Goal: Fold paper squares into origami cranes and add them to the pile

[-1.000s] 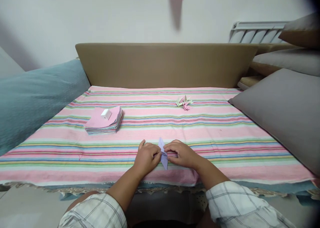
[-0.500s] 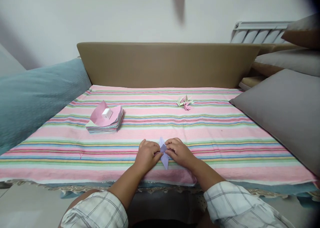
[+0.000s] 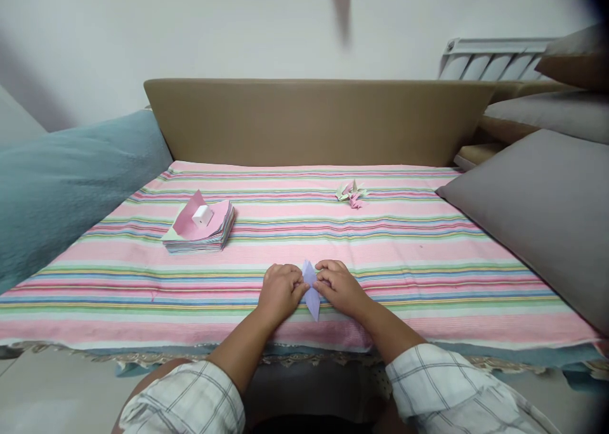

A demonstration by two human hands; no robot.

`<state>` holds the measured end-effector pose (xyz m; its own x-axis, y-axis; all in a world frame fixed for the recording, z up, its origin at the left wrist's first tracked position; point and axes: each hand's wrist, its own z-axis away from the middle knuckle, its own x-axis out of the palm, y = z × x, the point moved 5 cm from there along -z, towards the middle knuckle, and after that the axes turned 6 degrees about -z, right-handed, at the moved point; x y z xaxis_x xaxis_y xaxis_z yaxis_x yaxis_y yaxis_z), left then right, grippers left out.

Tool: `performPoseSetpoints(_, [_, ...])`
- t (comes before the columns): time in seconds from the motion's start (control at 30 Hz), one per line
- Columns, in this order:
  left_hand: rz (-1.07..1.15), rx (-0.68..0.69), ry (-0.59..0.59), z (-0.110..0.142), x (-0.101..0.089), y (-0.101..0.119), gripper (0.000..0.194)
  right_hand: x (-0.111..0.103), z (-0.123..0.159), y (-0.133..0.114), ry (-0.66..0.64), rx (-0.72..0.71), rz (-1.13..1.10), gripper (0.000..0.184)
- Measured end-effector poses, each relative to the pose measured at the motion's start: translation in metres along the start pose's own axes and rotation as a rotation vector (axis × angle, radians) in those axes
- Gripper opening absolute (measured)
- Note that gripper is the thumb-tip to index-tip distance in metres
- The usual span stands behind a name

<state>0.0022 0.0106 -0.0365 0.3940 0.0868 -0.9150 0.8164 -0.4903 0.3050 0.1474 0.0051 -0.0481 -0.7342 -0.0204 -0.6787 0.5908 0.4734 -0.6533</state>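
A folded piece of purple origami paper (image 3: 311,301), long and pointed at both ends, lies on the striped cloth (image 3: 409,250) between my hands. My left hand (image 3: 280,291) pinches its left side, thumb resting on the paper near the middle. From the other side, my right hand (image 3: 341,288) has its fingers closed at the right edge, with the thumb tip at the paper's centre. The fingertips hide part of both side edges.
Farther back on the left is a stack of coloured paper (image 3: 202,242) with a small white block (image 3: 202,216) on its curled pink top sheet. Several folded paper figures (image 3: 352,194) lie back right. A grey cushion (image 3: 537,205) borders the right, a blue cushion (image 3: 80,186) the left.
The darker flap that stood at the paper's centre is no longer visible; the middle now looks flat and lighter. My hands have barely shifted.
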Motion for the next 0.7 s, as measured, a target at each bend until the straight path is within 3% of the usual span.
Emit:
performPoseSetpoints(0.27, [0.073,-0.047,-0.011,-0.0018,-0.0017,-0.0027,0.020,0.0006,-0.0027,0.0018,0.050,0.079,-0.018,0.012])
performPoseSetpoints(0.7, [0.004,-0.104,-0.027,-0.0060,-0.0006,0.0003,0.026,0.0083,-0.0050,0.0006,0.102,0.102,0.127,0.012])
